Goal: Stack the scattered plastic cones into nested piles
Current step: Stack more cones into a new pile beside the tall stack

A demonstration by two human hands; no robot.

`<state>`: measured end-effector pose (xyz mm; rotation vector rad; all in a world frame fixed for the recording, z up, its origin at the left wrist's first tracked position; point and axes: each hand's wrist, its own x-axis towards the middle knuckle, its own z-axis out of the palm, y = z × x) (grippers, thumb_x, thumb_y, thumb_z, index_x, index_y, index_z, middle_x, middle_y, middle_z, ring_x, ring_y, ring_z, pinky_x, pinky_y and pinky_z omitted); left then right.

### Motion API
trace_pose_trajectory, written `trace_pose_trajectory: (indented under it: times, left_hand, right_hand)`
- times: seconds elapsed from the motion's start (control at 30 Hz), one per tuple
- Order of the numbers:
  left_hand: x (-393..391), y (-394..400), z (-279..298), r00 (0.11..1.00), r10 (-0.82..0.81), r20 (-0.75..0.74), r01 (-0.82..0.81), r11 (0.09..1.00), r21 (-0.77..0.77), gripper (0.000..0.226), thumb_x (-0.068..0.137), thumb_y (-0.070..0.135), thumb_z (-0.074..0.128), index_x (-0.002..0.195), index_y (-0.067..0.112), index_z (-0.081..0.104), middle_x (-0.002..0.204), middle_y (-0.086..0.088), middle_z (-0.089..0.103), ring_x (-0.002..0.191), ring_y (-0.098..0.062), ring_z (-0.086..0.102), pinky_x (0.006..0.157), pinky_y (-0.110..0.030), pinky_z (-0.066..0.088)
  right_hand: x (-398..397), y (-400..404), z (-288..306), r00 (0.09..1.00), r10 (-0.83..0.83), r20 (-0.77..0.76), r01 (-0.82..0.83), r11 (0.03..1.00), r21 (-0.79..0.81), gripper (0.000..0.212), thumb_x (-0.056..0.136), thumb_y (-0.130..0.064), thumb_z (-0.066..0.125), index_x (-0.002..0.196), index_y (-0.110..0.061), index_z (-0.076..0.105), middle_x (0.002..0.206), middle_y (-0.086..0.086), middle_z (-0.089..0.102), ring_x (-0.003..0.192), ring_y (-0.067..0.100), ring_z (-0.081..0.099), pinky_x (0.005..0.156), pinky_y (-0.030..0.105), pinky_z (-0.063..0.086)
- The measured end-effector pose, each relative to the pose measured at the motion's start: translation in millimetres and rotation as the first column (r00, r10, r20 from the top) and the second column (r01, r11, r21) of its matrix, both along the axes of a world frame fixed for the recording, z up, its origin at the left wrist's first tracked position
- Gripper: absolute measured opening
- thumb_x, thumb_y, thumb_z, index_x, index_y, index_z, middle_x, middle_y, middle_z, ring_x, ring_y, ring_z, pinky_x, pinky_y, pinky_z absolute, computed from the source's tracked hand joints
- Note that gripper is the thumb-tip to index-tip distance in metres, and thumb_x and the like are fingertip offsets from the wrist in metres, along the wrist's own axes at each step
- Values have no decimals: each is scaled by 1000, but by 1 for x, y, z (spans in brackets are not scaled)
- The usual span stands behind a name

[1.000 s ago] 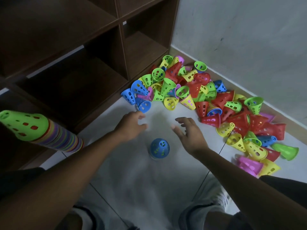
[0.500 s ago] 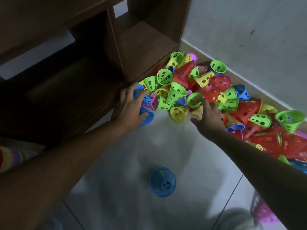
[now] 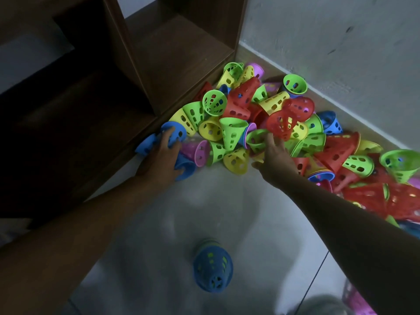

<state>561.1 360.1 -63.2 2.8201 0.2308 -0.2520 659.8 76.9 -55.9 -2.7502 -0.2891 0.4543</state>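
Perforated plastic cones [image 3: 268,123]; glossy tile [image 3: 159,235]

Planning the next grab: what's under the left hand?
The left hand covers blue cones at the pile's edge, by the wooden shelf. Whatever lies beneath the palm is hidden.

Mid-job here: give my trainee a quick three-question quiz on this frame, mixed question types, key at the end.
1. True or false: the left hand rests among blue cones beside the wooden shelf.
2. Which cone do the right hand's fingers reach? A) green cone B) purple C) white
3. Fill in: the lone cone stack on the floor nearest the camera has a ____ cone on top.

Key: 1 true; 2 A; 3 blue.
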Motion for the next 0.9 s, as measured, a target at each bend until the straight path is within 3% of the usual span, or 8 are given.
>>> trace_pose_trajectory:
  times: [0.13,0.3,0.47,0.6,0.77,0.9]
  left_hand:
    - [-4,5,5,998,61,26,-59,995,-77,37,86,12,76,119,10,61,164,-7,14,144,-34,36,106,-48,46]
    - [-10,18,14,992,113,59,-104,986,-130,20,92,6,68,111,2,72,156,-7,36,134,-30,48,104,-38,43]
    - [-27,27,29,992,100,82,-87,986,-144,18,90,11,73,102,-1,76,145,-12,50,126,-33,55,104,-41,45]
    - [-44,23,52,990,75,122,-53,982,-180,22,91,16,73,94,-6,73,140,-13,54,122,-32,58,103,-40,45]
    - [-67,9,85,979,47,201,6,966,-259,27,94,17,69,83,-8,70,134,-13,57,117,-23,59,95,-24,40]
    - [-90,-15,119,979,4,204,70,932,-355,23,96,17,66,83,-1,75,134,-15,57,127,-16,53,98,-17,30]
  right_hand:
    - [-1,-7,-2,1000,-1,6,1,999,35,71,85,-22,78,140,-20,33,141,18,43,107,35,63,81,41,60]
    - [-15,-14,4,998,5,-59,-2,998,62,73,84,-22,79,140,-14,32,139,22,40,115,42,58,96,44,53]
    - [-37,-16,24,994,38,-107,-27,994,108,71,81,-23,82,135,-18,35,138,17,40,115,37,57,97,47,54]
    - [-55,-17,48,991,55,-121,-36,987,154,70,81,-20,81,135,-18,36,135,14,43,112,31,57,94,41,56]
    - [-88,-16,84,992,92,-89,-74,978,194,73,79,-24,81,137,-21,37,133,12,45,112,29,57,98,44,54]
    - [-118,-23,118,988,136,-73,-117,969,218,72,79,-24,83,136,-19,38,134,10,44,113,24,52,99,39,49]
